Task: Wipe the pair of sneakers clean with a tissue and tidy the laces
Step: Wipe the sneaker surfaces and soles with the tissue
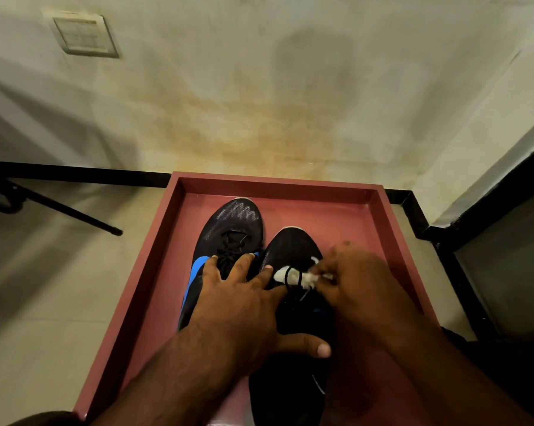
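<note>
Black sneakers [232, 229] sit in a pink tray [394, 229]; left hand [241, 299] spread flat (across both), right hand [358, 278] pinching a tissue [293, 276]

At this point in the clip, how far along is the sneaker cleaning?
Already done: both sneakers sit side by side in the pink tray. In hand: the right hand presses a white tissue against the right sneaker near its laces, while the left hand lies spread across both shoes. Left: the left sneaker has pale marks on its toe, and its laces look loose.
</note>
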